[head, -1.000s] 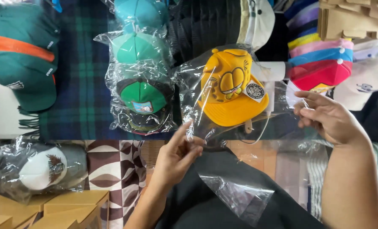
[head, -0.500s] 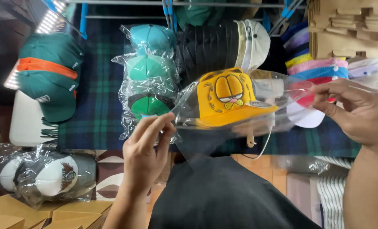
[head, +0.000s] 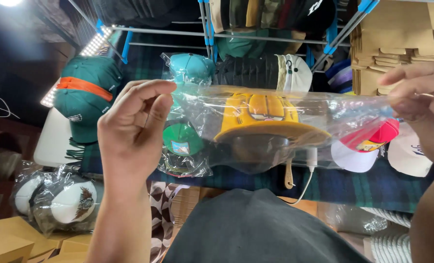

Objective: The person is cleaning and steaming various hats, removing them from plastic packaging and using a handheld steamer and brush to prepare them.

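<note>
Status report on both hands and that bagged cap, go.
Left hand and right hand pinch opposite ends of the clear plastic bag. Yellow cap inside, held up level. Nothing between the hands.

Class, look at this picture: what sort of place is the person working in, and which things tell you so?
Probably a cap shop's stockroom or packing area. Bagged caps lie stacked on the table, flat cardboard boxes are piled at the side, and both hands hold a yellow cap in a clear bag.
</note>
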